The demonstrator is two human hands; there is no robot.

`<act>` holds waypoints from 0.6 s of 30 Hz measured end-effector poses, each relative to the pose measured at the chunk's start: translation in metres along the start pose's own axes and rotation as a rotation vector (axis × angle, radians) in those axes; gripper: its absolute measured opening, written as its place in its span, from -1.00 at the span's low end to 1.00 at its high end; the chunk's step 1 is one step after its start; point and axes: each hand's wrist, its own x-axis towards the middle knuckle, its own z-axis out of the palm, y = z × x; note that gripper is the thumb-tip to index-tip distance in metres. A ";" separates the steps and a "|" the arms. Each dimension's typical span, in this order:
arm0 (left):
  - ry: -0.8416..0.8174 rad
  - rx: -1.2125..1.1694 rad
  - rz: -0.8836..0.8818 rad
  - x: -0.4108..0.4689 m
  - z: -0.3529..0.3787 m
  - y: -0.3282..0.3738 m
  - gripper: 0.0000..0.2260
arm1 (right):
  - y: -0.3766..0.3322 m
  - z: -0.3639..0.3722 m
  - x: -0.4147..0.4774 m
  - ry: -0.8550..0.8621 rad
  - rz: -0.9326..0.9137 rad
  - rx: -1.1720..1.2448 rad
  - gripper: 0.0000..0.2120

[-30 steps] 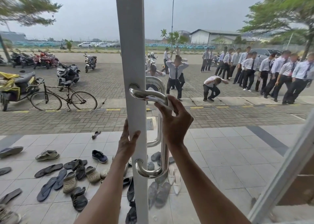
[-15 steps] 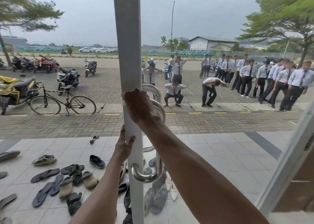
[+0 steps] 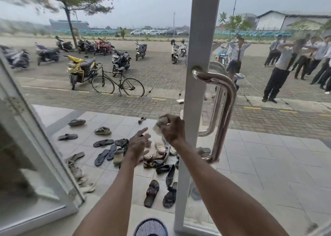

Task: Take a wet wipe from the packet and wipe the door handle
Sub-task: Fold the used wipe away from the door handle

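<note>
Head view. Looks out through an open doorway beside a white metal-framed glass door [image 3: 197, 56]. Grips a crumpled white wet wipe [image 3: 158, 128] in the right hand [image 3: 172, 130], fingers curled round it, raised in front of the door's frame edge. Keeps that wipe left of the curved chrome tube door handle [image 3: 228, 110] and apart from it; cannot tell whether wipe or knuckles touch the frame. Holds the left hand [image 3: 138, 143] wide, fingers straight and spread, tips aimed up toward the wipe, just below and left of the right hand, with nothing in it. Shows the handle upright, fixed to the frame at top and bottom, with a matching tube behind the glass.

Beyond the hands, shows a heap of dark and pale sandals and shoes [image 3: 154, 157] scattered over a pale tiled floor [image 3: 116, 121]. Farther out on brick paving, shows a black bicycle [image 3: 112, 72] standing just beside a scooter with a yellow cover [image 3: 78, 69], and a row of parked motorbikes [image 3: 100, 46] near a thin-trunked tree [image 3: 69, 24]. At right, through the glass, shows people in white shirts and dark trousers [image 3: 279, 64], blurred. At left, shows a second white-framed glass door leaf [image 3: 44, 155] swung open. At the bottom edge, shows a round blue-and-white striped object [image 3: 151, 227], unclear what.
</note>
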 end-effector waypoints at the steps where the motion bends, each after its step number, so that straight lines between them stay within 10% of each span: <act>1: 0.001 -0.031 -0.020 -0.003 -0.012 -0.010 -0.70 | 0.011 0.018 -0.011 -0.027 0.067 0.055 -0.83; 7: -0.016 -0.081 -0.127 -0.001 -0.032 -0.084 -0.72 | 0.092 0.095 -0.064 -0.164 0.443 0.321 -0.68; 18: 0.028 -0.103 -0.289 0.048 -0.037 -0.371 -0.83 | 0.306 0.247 -0.169 -0.401 0.582 0.319 -0.53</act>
